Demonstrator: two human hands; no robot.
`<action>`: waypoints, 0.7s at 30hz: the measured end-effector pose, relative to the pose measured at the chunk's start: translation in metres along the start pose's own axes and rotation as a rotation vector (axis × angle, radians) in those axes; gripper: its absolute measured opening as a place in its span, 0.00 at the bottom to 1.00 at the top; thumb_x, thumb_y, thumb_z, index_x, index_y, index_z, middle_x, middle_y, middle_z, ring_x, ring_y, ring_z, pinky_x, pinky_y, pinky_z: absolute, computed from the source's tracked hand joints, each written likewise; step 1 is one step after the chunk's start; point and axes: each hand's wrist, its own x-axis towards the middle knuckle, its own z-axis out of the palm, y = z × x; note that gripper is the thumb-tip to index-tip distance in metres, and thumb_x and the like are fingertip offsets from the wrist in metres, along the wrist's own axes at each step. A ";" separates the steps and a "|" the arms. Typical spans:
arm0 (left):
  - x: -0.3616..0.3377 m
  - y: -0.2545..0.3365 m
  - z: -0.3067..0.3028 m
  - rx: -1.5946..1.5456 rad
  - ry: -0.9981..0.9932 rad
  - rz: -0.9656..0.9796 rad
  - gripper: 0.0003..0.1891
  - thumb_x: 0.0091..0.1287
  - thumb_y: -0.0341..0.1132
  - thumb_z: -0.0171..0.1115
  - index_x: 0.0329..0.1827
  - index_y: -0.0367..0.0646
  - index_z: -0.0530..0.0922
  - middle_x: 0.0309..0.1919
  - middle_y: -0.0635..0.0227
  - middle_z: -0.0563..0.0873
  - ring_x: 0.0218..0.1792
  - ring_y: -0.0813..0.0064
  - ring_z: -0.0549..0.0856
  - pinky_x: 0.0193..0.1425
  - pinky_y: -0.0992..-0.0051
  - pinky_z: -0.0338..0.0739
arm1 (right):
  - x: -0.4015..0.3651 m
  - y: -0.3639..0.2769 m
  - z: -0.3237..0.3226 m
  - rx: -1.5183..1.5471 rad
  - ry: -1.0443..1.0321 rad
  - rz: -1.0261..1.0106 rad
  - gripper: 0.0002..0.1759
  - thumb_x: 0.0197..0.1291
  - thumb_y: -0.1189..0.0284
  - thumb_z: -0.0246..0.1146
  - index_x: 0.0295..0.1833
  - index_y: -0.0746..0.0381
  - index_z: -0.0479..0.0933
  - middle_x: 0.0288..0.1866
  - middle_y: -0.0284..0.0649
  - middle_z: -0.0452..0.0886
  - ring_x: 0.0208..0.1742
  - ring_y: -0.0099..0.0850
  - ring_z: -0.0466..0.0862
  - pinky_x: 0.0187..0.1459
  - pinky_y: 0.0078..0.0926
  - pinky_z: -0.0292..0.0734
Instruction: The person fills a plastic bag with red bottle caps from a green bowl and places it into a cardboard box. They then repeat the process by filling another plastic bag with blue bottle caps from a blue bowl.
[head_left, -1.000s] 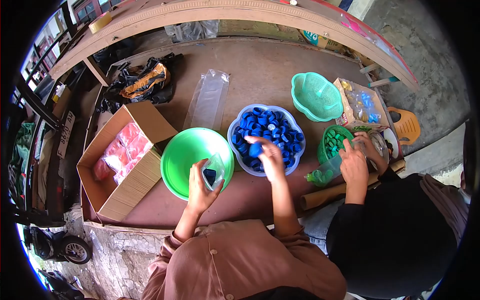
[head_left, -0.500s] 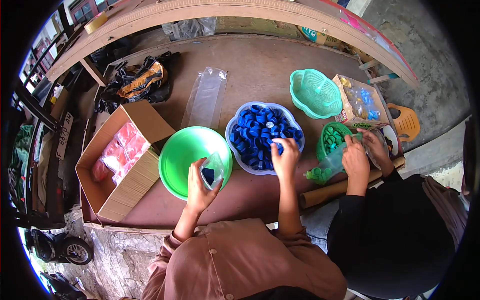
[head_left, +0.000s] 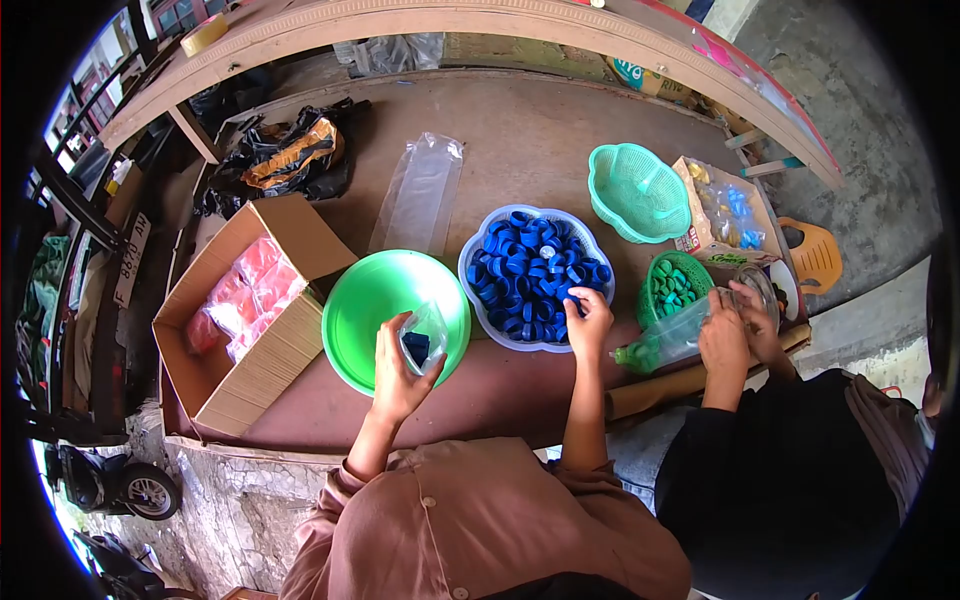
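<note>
My left hand (head_left: 398, 375) holds a clear plastic bag (head_left: 428, 325) upright with a few dark blue pieces in its bottom, over the near rim of a green basin (head_left: 345, 305). My right hand (head_left: 588, 322) is at the near right edge of a scalloped basket (head_left: 478, 318) heaped with blue caps (head_left: 520, 275). Its fingers are pinched against the caps at that edge; whether a cap is between them is hard to make out. Behind the basin a stack of flat clear bags (head_left: 420, 195) lies on the table.
On the left stands a cardboard box (head_left: 255, 370) with pink packs; behind it lies a black plastic bag (head_left: 335, 165). To the right, a co-worker's hands (head_left: 728, 345) hold a bag of green caps beside a green basket (head_left: 652, 300). An empty teal basket (head_left: 635, 195) and a box (head_left: 740, 240) stand behind.
My right hand has moved from over the blue caps to the right and slightly nearer, at the basket's edge. My left hand still holds the bag over the basin.
</note>
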 end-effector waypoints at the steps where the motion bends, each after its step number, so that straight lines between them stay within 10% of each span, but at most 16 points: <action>1: 0.000 0.001 0.000 0.012 -0.005 -0.001 0.35 0.43 0.29 0.69 0.56 0.36 0.61 0.47 0.52 0.70 0.50 0.53 0.71 0.55 0.63 0.65 | -0.002 0.000 0.002 0.310 0.030 0.187 0.07 0.48 0.83 0.63 0.35 0.65 0.76 0.36 0.37 0.78 0.37 0.30 0.79 0.40 0.25 0.74; 7: 0.001 0.003 0.003 0.037 -0.020 0.038 0.35 0.42 0.29 0.69 0.55 0.35 0.62 0.46 0.52 0.71 0.48 0.54 0.71 0.54 0.63 0.66 | -0.011 -0.057 0.001 1.145 -0.204 0.525 0.11 0.54 0.82 0.60 0.43 0.60 0.73 0.41 0.34 0.77 0.42 0.22 0.77 0.43 0.18 0.71; 17: -0.001 -0.003 0.002 0.027 -0.053 0.019 0.36 0.43 0.30 0.69 0.57 0.35 0.61 0.49 0.52 0.70 0.53 0.54 0.71 0.58 0.65 0.65 | -0.056 -0.149 0.060 0.214 -0.488 -0.553 0.11 0.45 0.73 0.67 0.36 0.62 0.76 0.39 0.42 0.76 0.43 0.39 0.77 0.45 0.32 0.70; 21: 0.000 -0.002 0.001 0.009 0.002 -0.003 0.35 0.43 0.29 0.69 0.55 0.35 0.61 0.47 0.51 0.70 0.50 0.53 0.71 0.56 0.62 0.66 | -0.036 -0.121 0.050 0.189 -0.297 -0.379 0.09 0.46 0.74 0.66 0.35 0.63 0.77 0.38 0.41 0.78 0.40 0.38 0.78 0.43 0.31 0.71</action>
